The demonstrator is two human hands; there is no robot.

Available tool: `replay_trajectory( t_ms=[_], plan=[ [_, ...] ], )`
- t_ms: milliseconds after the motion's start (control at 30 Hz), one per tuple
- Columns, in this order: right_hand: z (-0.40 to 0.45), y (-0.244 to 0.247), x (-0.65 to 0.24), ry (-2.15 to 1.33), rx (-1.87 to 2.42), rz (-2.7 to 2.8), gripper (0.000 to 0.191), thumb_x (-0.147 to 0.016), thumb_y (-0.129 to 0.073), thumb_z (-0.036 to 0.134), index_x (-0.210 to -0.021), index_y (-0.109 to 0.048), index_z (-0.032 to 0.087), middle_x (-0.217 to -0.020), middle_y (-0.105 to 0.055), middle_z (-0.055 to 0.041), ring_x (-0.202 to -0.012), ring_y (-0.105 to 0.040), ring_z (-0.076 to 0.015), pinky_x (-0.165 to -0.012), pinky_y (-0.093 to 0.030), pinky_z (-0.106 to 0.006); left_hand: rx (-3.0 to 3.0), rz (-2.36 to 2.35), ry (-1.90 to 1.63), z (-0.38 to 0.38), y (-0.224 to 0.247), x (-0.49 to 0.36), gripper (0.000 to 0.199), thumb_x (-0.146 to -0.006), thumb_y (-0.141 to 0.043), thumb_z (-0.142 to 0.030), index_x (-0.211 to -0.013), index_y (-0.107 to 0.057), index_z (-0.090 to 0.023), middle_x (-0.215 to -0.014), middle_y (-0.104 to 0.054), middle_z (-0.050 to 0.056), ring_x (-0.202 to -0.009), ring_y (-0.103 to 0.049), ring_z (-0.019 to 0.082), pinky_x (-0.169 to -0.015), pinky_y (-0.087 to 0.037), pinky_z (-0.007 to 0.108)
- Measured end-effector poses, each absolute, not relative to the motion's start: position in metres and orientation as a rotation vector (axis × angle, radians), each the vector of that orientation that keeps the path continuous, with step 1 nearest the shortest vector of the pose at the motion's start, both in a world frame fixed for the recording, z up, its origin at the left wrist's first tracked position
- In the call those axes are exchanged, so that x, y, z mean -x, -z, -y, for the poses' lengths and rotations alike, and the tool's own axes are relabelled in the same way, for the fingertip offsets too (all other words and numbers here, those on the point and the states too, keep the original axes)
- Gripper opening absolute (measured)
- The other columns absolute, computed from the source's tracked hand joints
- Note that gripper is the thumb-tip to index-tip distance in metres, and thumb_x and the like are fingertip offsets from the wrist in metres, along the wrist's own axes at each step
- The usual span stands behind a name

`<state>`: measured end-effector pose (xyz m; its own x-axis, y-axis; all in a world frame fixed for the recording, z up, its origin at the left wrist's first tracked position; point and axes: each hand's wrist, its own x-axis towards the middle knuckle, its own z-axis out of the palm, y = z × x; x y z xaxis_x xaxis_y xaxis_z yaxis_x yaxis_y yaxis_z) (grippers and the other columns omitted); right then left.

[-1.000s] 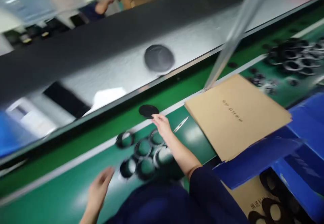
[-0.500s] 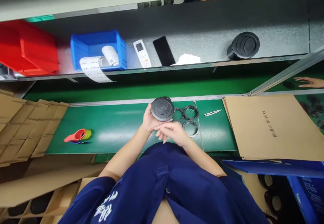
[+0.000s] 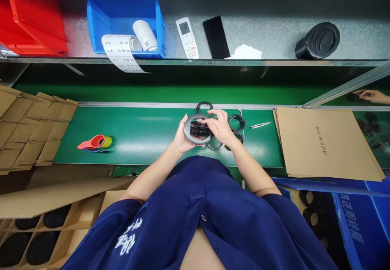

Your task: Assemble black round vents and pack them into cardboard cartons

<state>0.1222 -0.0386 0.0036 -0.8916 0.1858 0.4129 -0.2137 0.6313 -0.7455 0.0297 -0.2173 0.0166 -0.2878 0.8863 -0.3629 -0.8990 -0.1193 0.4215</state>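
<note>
Clamping the vent [image 3: 197, 128] by its rim [image 3: 188, 133] in the left hand [image 3: 182, 136], over the bench [image 3: 146, 140], near the rings [image 3: 243, 123]. Touching its slats [image 3: 199, 133] with the right hand [image 3: 222, 128], being unable to tell whether pinching or merely resting.

One head-worn camera looks forward and steeply down from above the navy shirt [image 3: 213, 197], with the green desk [image 3: 146, 138] across the middle of its view. The left hand [image 3: 180, 138] and right hand [image 3: 221, 129] sit near the centre, closer than the metal shelf [image 3: 277, 30] spanning the top; the shirt, nearest, runs off the bottom edge.
</note>
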Motion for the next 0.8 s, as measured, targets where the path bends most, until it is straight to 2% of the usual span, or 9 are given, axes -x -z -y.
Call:
replay_trajectory(
  t_ms=[133, 300, 467, 800],
  plan=[
    [0.042, -0.007, -0.121, -1.257, -0.057, 2.382, 0.055, -0.104, -0.038, 0.062, -0.102, -0.082, 0.029, -0.135, -0.058, -0.0086, -0.137, -0.039, -0.0298, -0.122, -0.031, -0.054, -0.009, -0.678, -1.674, 0.218, -0.018, -0.032, 0.076, -0.097, -0.032, -0.074, -0.138, -0.061, -0.016, -0.112, -0.073, 0.02, -0.09, -0.073, 0.039, -0.057, -0.06, 0.047],
    [0.041, -0.011, -0.13, -1.555, 0.085, 2.2, 0.062, -0.105, -0.03, 0.065, -0.108, -0.08, 0.028, -0.135, -0.059, -0.0076, -0.133, -0.05, -0.026, -0.119, -0.038, -0.049, 0.002, -0.66, -1.672, 0.217, -0.021, -0.034, 0.08, -0.096, -0.034, -0.074, -0.149, -0.053, -0.018, -0.121, -0.07, 0.022, -0.092, -0.073, 0.039, -0.058, -0.06, 0.046],
    [0.038, -0.008, -0.139, -1.699, 0.171, 2.086, 0.06, -0.102, -0.035, 0.069, -0.109, -0.079, 0.03, -0.133, -0.059, -0.0065, -0.135, -0.052, -0.0248, -0.119, -0.04, -0.045, 0.028, -0.667, -1.653, 0.215, -0.012, -0.032, 0.081, -0.095, -0.034, -0.077, -0.15, -0.052, -0.02, -0.123, -0.07, 0.022, -0.093, -0.073, 0.041, -0.058, -0.06, 0.048],
    [0.041, 0.003, -0.151, -1.904, 0.197, 1.946, 0.057, -0.103, -0.038, 0.067, -0.109, -0.08, 0.029, -0.133, -0.061, -0.0058, -0.135, -0.053, -0.0227, -0.12, -0.04, -0.041, 0.038, -0.651, -1.629, 0.206, -0.017, -0.041, 0.084, -0.096, -0.03, -0.075, -0.15, -0.052, -0.014, -0.12, -0.07, 0.024, -0.088, -0.073, 0.04, -0.054, -0.058, 0.046]
  ],
)
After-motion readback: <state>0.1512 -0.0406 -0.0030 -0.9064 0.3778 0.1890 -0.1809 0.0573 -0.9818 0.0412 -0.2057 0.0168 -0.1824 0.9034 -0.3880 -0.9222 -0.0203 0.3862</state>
